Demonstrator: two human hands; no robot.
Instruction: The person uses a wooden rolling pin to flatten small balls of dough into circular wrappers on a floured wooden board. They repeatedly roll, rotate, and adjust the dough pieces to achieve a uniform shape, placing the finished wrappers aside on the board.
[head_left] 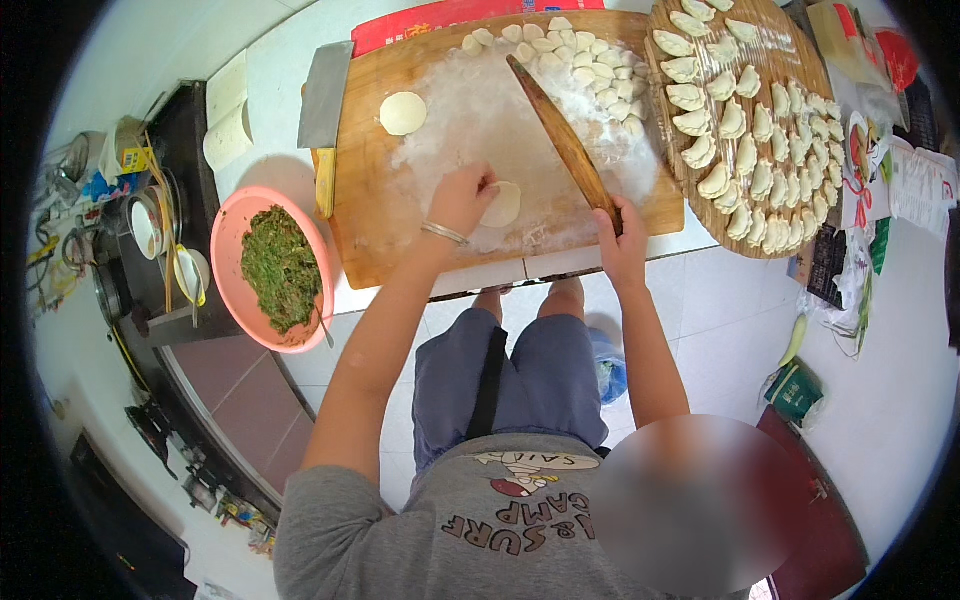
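Note:
My left hand (462,203), with a bangle at the wrist, is closed at the edge of a round dumpling wrapper (505,206) lying on the floured wooden board (365,240). My right hand (624,243) grips the near end of a tapered wooden rolling pin (560,130). The pin slants up and to the left across the board, apart from the wrapper. Another flat dough round (403,114) rests at the board's upper left. Many small dough pieces (600,72) are scattered along the far right of the board, among white flour.
A cleaver (325,95) with a yellow handle lies on the board's left edge. Beside it stands a pink bowl (222,262) of green filling with a spoon. To the right, a round wooden tray (790,60) carries rows of folded dumplings. A red box (400,30) is behind the board.

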